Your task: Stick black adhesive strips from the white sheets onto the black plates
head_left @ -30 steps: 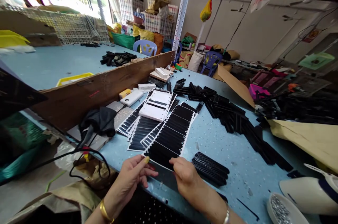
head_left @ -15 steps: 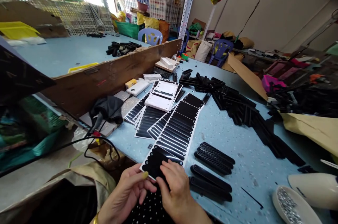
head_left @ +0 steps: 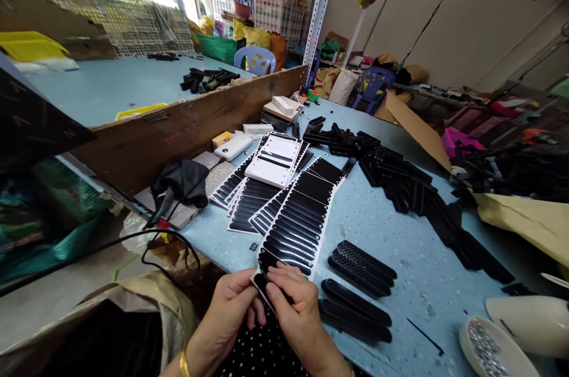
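Observation:
A long sheet of black stickers (head_left: 296, 223) on white backing lies on the table, its near end bent and lifted off the edge. My left hand (head_left: 233, 300) pinches the near left corner between thumb and fingers. My right hand (head_left: 296, 300) is closed on the same end, thumb in front and fingertips on top. Its fingers partly cover a black strip there, so I cannot tell whether that strip has come loose. To the right lie two smooth black bars (head_left: 355, 309) and a pair of black bars with a mesh pattern (head_left: 362, 267).
More sticker sheets (head_left: 251, 205) lie under a white plate with slots (head_left: 274, 160). A heap of black parts (head_left: 391, 169) spreads across the right side. A bowl of small metal pieces (head_left: 484, 344) and a thin black hex key (head_left: 424, 335) are at front right. A wooden board (head_left: 195, 119) borders the left.
The near end of the sheet has been bent upward. Both hands have shifted slightly, and my right hand's fingers have curled in from lying flatter on the sheet.

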`<state>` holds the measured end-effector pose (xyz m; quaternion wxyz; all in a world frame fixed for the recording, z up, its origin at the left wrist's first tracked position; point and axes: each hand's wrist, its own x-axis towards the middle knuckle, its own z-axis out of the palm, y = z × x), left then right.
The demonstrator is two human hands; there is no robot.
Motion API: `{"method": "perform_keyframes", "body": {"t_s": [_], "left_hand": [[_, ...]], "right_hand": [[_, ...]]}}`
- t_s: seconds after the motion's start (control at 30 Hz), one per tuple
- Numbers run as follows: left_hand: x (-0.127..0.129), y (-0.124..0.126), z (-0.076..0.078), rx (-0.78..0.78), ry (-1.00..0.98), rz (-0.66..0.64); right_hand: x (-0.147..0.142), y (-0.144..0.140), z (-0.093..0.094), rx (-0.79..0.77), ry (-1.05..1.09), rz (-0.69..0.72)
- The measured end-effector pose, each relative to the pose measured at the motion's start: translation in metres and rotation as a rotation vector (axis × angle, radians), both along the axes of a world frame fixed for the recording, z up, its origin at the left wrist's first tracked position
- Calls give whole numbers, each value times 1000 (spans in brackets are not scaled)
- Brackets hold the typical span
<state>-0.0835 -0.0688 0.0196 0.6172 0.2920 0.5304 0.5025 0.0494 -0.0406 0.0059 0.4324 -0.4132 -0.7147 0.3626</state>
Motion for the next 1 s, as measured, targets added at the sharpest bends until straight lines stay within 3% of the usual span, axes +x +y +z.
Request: {"method": "perform_keyframes", "body": {"t_s": [0.1, 0.3, 0.47, 0.63, 0.8, 0.9, 1.0], "left_hand": [[0, 3, 4, 33, -43, -25], [-11, 3, 5, 54, -131, -70], [-13, 3, 1, 95, -63, -121], [-11, 7, 1, 190, 46, -215], [-8, 8, -6, 139, -2, -190], [-12, 7, -7, 54, -45, -95], [-24, 11, -4, -40, 15, 41]], "right_hand": [[0, 3, 5, -90, 64, 63], [-5, -3, -14, 48, -1, -56], [-5, 0, -14, 8, 39, -75], [0, 9, 0, -160, 198, 17], [-1, 11, 7, -407, 289, 69], [-3, 19, 11, -535, 430, -45], [8, 36, 28, -638, 689, -196]]}}
